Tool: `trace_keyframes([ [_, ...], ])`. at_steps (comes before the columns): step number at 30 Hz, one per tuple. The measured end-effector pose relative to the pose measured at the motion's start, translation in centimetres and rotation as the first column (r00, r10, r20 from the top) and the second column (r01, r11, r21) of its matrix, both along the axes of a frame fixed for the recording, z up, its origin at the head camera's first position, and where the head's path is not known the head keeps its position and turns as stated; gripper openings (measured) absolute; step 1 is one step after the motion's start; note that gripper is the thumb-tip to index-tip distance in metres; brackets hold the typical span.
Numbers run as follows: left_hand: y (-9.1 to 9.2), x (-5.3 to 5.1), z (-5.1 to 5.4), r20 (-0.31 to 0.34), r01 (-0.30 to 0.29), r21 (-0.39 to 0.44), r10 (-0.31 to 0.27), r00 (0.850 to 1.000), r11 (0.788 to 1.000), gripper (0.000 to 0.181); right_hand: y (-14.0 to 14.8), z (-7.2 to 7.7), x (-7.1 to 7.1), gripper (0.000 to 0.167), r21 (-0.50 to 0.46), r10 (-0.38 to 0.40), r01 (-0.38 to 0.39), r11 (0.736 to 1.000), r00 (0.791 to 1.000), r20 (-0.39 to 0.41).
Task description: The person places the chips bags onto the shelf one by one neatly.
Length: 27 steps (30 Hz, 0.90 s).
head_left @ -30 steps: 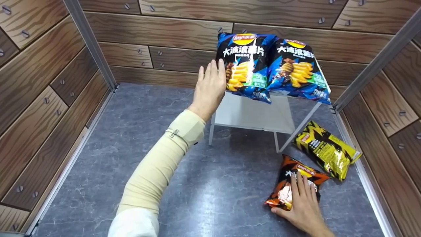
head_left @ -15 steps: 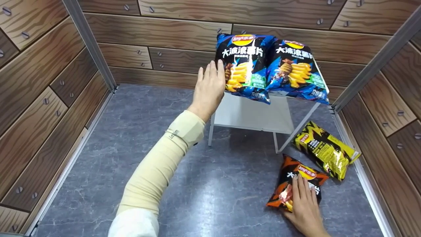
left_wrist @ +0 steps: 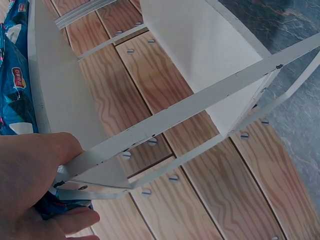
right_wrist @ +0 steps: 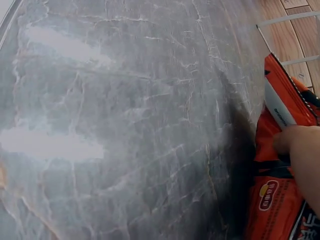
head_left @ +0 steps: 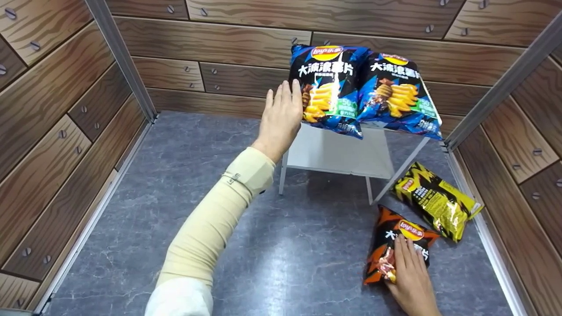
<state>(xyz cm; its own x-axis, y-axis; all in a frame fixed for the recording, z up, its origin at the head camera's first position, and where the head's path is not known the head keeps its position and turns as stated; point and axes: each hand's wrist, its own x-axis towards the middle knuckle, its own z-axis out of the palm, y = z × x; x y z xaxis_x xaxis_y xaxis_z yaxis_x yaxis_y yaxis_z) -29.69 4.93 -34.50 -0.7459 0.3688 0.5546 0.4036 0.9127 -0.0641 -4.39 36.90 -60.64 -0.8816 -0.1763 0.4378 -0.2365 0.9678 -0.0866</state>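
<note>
My left hand [head_left: 282, 118] rests with straight fingers along the left side of a blue-and-black chip bag [head_left: 325, 92] on a white rack [head_left: 338, 151]. In the left wrist view, my thumb [left_wrist: 65, 147] lies by the rack's corner bar. A second blue chip bag [head_left: 395, 96] leans beside the first. On the floor, my right hand [head_left: 412, 281] grips an orange-and-black chip bag [head_left: 380, 259], fingers over its front. The right wrist view shows the thumb [right_wrist: 285, 142] pressed against the bag's side; the other fingers are hidden there.
A yellow-and-black chip bag [head_left: 434, 202] lies on the floor beside the rack's right leg, close to the orange one. Wood-patterned walls [head_left: 228, 48] with metal corner posts enclose the grey floor [head_left: 175, 175].
My right thumb has moved from the orange bag's left side to its lower edge, out of sight in the head view. The bag's lower left corner has shifted right. My left hand stays put.
</note>
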Motion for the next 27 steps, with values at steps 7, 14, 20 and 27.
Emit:
trace_keyframes([
  [7,0.0,-0.1,0.0,-0.003,0.000,0.006,0.000,1.000,1.000,0.049,-0.6,0.7,-0.3,0.112,-0.066,0.073,-0.077,0.995,0.996,-0.049],
  [14,0.0,0.0,-0.1,-0.028,-0.014,-0.022,0.013,1.000,1.000,0.049,-1.7,1.8,-0.4,0.114,-0.108,0.117,-0.123,0.986,0.991,-0.060],
  [20,0.0,0.0,-0.1,-0.015,-0.012,-0.029,0.012,1.000,1.000,0.051,-2.6,3.2,-0.7,0.110,-0.150,0.145,-0.154,0.977,0.987,-0.075],
  [27,0.0,-0.1,-0.1,-0.012,-0.006,-0.011,0.006,1.000,1.000,0.049,-3.8,5.6,-0.9,0.107,-0.189,0.205,-0.221,0.957,0.974,-0.101],
])
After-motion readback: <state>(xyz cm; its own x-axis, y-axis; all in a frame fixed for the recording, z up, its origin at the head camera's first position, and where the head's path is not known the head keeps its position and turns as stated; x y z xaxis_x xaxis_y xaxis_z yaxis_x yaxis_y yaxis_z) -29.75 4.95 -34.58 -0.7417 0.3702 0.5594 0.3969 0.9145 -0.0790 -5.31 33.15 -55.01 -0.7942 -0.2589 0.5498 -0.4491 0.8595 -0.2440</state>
